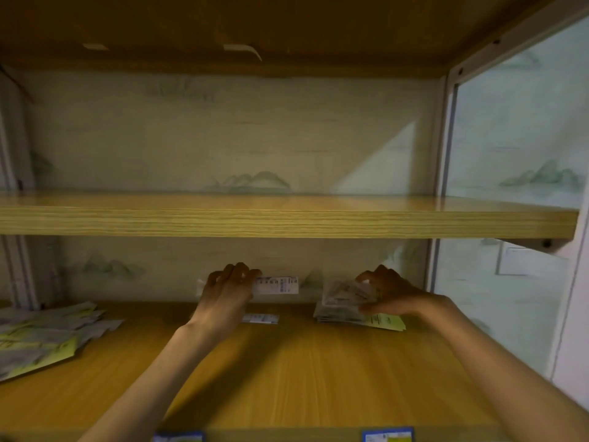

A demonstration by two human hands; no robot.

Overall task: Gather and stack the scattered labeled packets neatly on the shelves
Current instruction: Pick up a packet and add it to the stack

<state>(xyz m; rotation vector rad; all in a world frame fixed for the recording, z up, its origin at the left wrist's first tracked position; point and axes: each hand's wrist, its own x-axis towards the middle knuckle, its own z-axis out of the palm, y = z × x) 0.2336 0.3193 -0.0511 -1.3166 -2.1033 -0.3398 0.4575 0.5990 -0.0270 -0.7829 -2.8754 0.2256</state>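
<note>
On the lower shelf (pixel 287 371) a loose pile (pixel 47 333) lies far left, a stack (pixel 350 314) right of centre, a single packet (pixel 261 318) between them.

The left hand (pixel 228 290) covers most of the labeled packet (pixel 276 285) it holds, and the print on the label is too small to read. A second small packet (pixel 260 318) lies half behind the wrist. The right hand (pixel 387 293) hides the top of the stack (pixel 357 311). The loose pile (pixel 41 333) runs off the left edge. Two blue tags (pixel 387 436) at the shelf front are cut by the bottom edge.
</note>
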